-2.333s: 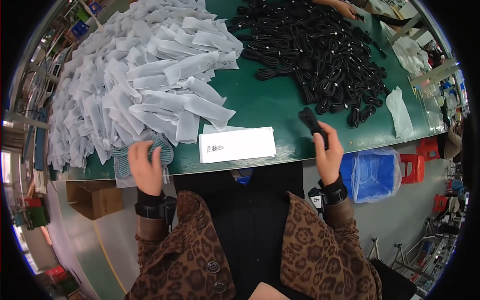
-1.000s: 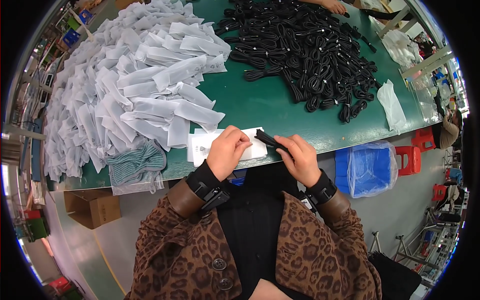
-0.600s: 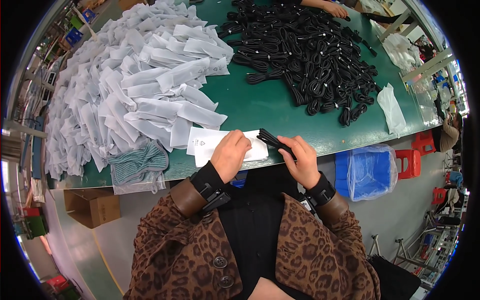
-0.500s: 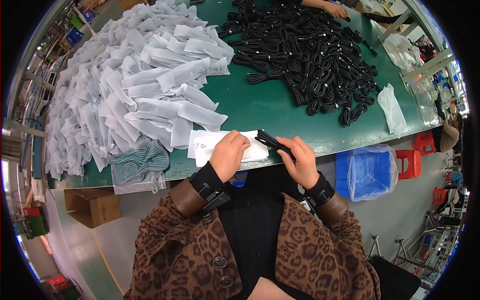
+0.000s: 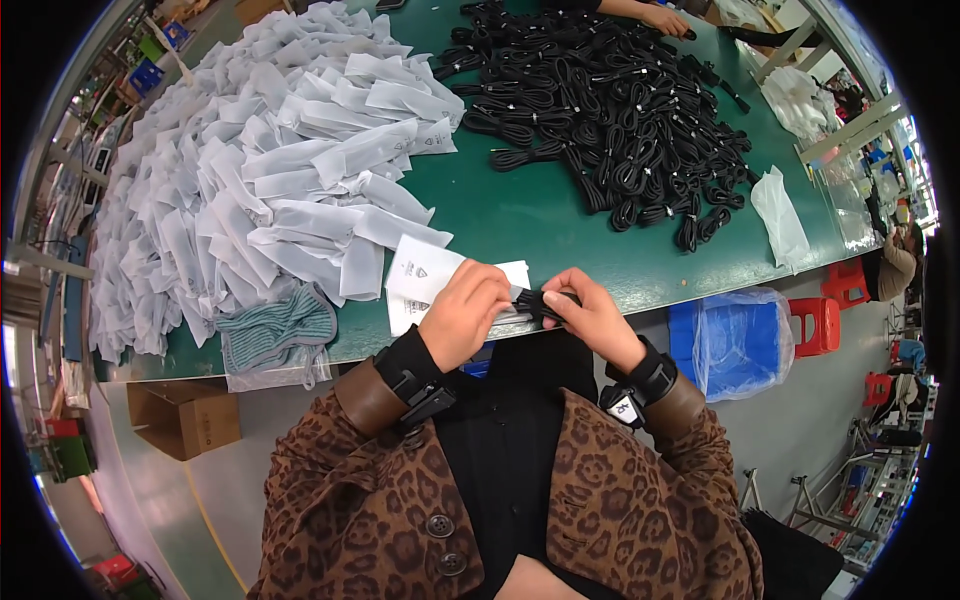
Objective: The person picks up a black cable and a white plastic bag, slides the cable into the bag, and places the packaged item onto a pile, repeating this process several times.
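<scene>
My left hand point(image 5: 466, 312) is closed on the edge of a white bag point(image 5: 420, 268), lifted at a slant above other flat white bags point(image 5: 404, 316) at the table's front edge. Between my fingers, a bundled black cable point(image 5: 540, 306) has its left end at the bag's mouth. How far it reaches inside is hidden by my fingers. My right hand point(image 5: 590, 318) pinches the cable's other end. Beyond my hands lies a large heap of coiled black cables point(image 5: 620, 110). Filled white bags point(image 5: 290, 170) form a big pile on the left.
A teal striped cloth point(image 5: 278, 328) lies at the table's front left. One loose white bag point(image 5: 780, 216) rests at the right. Below the table stand a lined blue bin point(image 5: 735, 345), red stools point(image 5: 816, 326) and a cardboard box point(image 5: 188, 418). Another person's hand point(image 5: 664, 20) is beyond the cables.
My left hand has raised and tilted the top bag off the ones beneath. My right hand has moved left, bringing the cable's end to the bag's mouth.
</scene>
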Tool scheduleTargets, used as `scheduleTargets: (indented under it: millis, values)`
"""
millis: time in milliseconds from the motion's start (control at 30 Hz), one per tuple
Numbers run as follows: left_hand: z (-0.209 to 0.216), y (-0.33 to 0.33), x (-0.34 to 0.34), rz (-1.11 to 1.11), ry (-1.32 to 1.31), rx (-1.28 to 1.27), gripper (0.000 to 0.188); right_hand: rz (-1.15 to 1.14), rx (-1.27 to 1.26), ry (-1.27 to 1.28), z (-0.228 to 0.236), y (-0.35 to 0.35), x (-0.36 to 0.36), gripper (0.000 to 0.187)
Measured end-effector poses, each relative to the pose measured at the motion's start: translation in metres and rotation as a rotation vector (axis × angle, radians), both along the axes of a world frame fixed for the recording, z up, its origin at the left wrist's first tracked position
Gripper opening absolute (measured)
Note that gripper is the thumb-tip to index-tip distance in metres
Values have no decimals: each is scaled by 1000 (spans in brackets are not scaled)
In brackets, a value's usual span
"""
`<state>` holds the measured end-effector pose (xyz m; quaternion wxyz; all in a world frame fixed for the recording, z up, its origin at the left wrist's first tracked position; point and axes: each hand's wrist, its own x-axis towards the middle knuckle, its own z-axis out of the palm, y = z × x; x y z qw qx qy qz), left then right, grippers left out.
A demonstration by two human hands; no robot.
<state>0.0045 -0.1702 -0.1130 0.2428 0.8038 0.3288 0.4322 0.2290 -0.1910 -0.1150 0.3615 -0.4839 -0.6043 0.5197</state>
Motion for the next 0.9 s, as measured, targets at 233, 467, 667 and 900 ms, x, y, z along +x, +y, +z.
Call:
scheduleTargets:
  millis: [233,467,667,900]
  values:
    - [20,15,-2,96,-15,-28,11,133,740,-303,26,19,-11,34]
    - [47,33,-11,78,-267,-314,4,-39,540,167,52,30,-40,30]
    - [96,75,-56,-22,-659,-616,19,-202,752,-577,42,81,7,27]
    - [100,134,-127,314,-695,-212,23,-95,965,-1080,-6,108,39,24]
